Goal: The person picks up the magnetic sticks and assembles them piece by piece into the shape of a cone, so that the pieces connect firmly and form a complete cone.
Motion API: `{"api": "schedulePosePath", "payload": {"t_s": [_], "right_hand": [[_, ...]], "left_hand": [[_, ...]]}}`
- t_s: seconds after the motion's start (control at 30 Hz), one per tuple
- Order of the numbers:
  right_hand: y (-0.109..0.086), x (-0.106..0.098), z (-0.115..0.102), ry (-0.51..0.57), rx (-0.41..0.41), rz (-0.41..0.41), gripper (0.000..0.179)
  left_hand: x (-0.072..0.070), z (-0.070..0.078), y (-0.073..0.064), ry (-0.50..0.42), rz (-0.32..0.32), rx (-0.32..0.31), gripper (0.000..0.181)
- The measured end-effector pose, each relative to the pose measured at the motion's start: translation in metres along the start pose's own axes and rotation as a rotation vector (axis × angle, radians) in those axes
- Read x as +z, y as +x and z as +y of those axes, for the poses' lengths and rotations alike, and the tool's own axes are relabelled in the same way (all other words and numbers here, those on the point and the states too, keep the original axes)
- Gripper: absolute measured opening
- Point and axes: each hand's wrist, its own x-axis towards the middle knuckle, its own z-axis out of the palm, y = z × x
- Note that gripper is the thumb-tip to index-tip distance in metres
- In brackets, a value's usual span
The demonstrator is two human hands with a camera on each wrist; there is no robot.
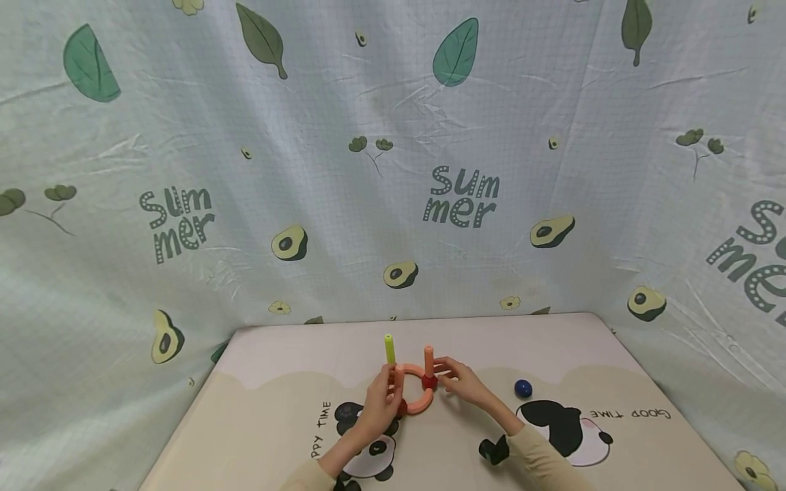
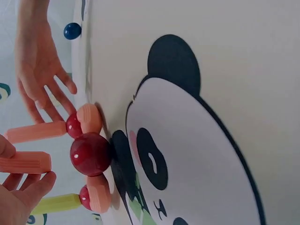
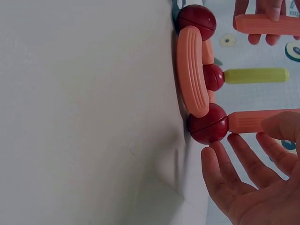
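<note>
A ring of curved orange pieces [image 1: 420, 406] joined by red balls [image 2: 91, 153] lies on the table. From one ball stands a yellow-green stick [image 1: 389, 349], and from another an upright orange stick [image 1: 428, 361]. My left hand [image 1: 382, 402] pinches a second orange stick [image 2: 28, 161] between thumb and fingers. Its lower end is a short gap above the nearest red ball in the left wrist view. Beside the upright orange stick is my right hand [image 1: 463, 383], fingers spread and loosely bent. Its thumb overlaps that stick in the right wrist view.
A blue ball [image 1: 523, 389] sits on the table to the right of my right hand. Near my right forearm is a black shape [image 1: 494, 451]. Panda and dog prints mark the tabletop [image 1: 245, 436], and a patterned curtain [image 1: 344, 204] hangs behind it.
</note>
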Motion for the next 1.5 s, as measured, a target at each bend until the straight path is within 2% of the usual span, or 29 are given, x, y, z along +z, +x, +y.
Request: {"api": "schedulePosePath", "payload": {"t_s": [0.1, 0.2, 0.37, 0.47, 0.57, 0.7, 0.8, 0.87, 0.9, 1.0, 1.1, 1.13, 1.23, 1.5], "right_hand": [[-0.001, 0.0, -0.004, -0.013, -0.004, 0.003, 0.034], [-0.006, -0.001, -0.016, -0.015, -0.021, -0.001, 0.034], [-0.014, -0.005, -0.039, -0.011, -0.015, -0.024, 0.034], [-0.014, -0.006, -0.041, 0.001, -0.007, -0.031, 0.034], [-0.011, -0.005, -0.034, 0.014, -0.015, -0.034, 0.035], [-0.003, -0.003, -0.013, 0.012, -0.019, -0.035, 0.036], [0.0, -0.003, -0.004, 0.018, -0.031, -0.039, 0.037], [0.0, -0.004, -0.002, 0.031, -0.046, -0.041, 0.036], [0.0, -0.005, -0.001, 0.024, -0.08, -0.043, 0.036], [0.0, -0.006, -0.001, 0.034, -0.102, -0.044, 0.035], [0.001, -0.005, 0.0, 0.029, -0.078, -0.045, 0.035], [0.001, -0.004, -0.001, 0.041, -0.04, -0.042, 0.035], [0.001, -0.003, -0.001, 0.032, 0.0, -0.036, 0.036], [-0.002, -0.005, 0.0, 0.074, 0.036, -0.034, 0.035]], "left_hand": [[0.0, -0.002, 0.0, 0.005, 0.011, -0.03, 0.027], [0.0, -0.005, -0.001, -0.01, 0.01, -0.062, 0.026], [-0.001, -0.007, -0.002, -0.041, -0.014, -0.122, 0.026], [-0.002, -0.004, -0.003, -0.05, -0.026, -0.141, 0.028], [-0.007, 0.006, -0.002, -0.054, -0.042, -0.138, 0.03], [-0.016, 0.022, -0.001, -0.067, -0.068, -0.128, 0.03], [-0.02, 0.026, -0.002, -0.091, -0.076, -0.129, 0.03], [-0.021, 0.026, -0.002, -0.116, -0.075, -0.14, 0.03], [-0.021, 0.026, -0.003, -0.129, -0.075, -0.153, 0.029], [-0.022, 0.025, -0.003, -0.166, -0.073, -0.203, 0.025], [-0.023, 0.024, -0.004, -0.191, -0.071, -0.245, 0.022], [-0.023, 0.024, -0.004, -0.199, -0.068, -0.25, 0.021], [-0.023, 0.023, -0.004, -0.209, -0.067, -0.247, 0.021], [-0.024, 0.019, -0.005, -0.212, -0.091, -0.254, 0.024]]}}
